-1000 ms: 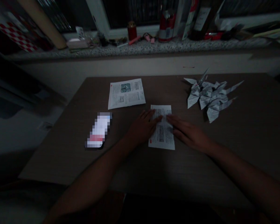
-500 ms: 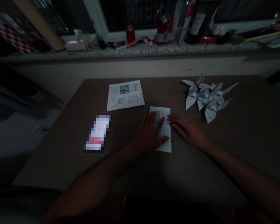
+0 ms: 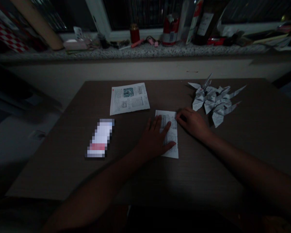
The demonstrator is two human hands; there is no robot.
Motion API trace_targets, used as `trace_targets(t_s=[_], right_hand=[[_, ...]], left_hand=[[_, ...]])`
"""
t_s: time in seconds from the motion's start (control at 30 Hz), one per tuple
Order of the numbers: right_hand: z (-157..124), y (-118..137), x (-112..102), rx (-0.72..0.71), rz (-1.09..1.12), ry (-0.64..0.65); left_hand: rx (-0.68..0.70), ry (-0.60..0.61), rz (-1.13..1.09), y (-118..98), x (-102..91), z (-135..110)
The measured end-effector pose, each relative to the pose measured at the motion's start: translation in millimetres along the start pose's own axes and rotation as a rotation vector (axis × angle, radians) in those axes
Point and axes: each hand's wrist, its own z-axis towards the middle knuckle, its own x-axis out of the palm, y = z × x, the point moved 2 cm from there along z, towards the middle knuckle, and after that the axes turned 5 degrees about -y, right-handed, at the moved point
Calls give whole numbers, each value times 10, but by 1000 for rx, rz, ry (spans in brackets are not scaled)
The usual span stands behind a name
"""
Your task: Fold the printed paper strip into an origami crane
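A folded sheet of printed paper [image 3: 171,150] lies on the table in front of me. My left hand [image 3: 154,139] rests flat across it, fingers spread, hiding much of its left side. At the upper part of the paper's right edge is my right hand [image 3: 192,123], its fingers curled and drawn together in a pinch on that edge. Its palm faces down and part of the fingertips is hidden.
Another printed sheet [image 3: 129,98] lies at the back left of the table [image 3: 126,181]. A phone with a blurred screen [image 3: 100,139] is at the left. Several folded paper cranes [image 3: 215,102] cluster at the back right. Bottles and small items line the stone windowsill [image 3: 135,51].
My right hand has slid up along the paper's right edge, and its stretched fingers have curled in. My left hand stays pressed on the paper. The view has shifted slightly.
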Motion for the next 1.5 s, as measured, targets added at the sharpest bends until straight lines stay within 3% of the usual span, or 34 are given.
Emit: trace_targets(t_s=[0.27,0.5,0.87,1.2,1.5], right_hand=[[286,-219,48,56,-105,5],[274,-189,4,87,-35,-61],[154,-75,2,82,58,109],[-68,13,-70,-42,203,260],[-539,332,-165,-123,228,329]], left_hand=[[-11,11,3,1,3,2],[-53,-11,25,0,4,-1],[-95,-4,85,-29,18,4],[-94,-31,71,-17,63,4],[-90,-51,88,-19,59,-4]])
